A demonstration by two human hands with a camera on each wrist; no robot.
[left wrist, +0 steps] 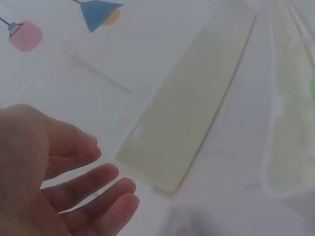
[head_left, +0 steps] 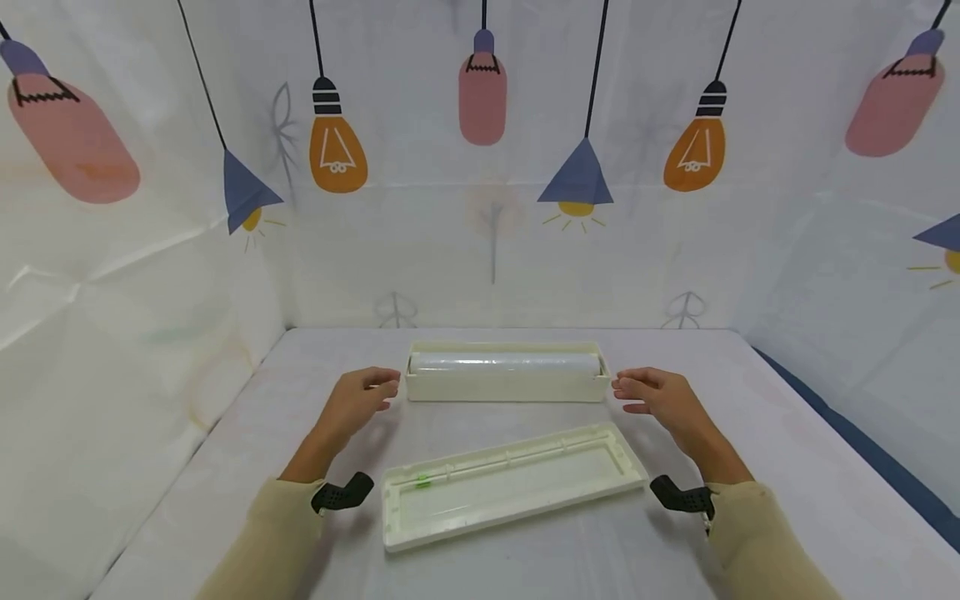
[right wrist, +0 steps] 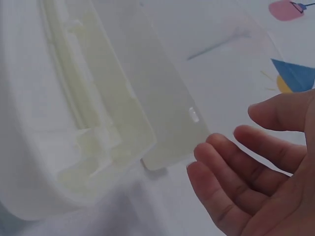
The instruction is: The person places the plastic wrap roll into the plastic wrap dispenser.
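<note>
A cream plastic box [head_left: 504,387] stands on the table with a roll of clear cling film [head_left: 504,362] lying lengthwise inside it. Beside its left end is my left hand [head_left: 362,400], fingers loosely bent with nothing in them. My right hand [head_left: 657,398] mirrors it at the right end, also holding nothing. Whether any fingertip touches the box I cannot tell. In front of the box its long cream lid [head_left: 517,483] lies at a slant, inner side up. A small bright green piece [head_left: 423,481] sits on a rod along the lid's inside.
A white cloth covers the table [head_left: 300,358]. White sheet walls [head_left: 495,250] printed with lamps close off the back and both sides. Dark wrist mounts [head_left: 342,492] sit on both forearms, near the lid's ends.
</note>
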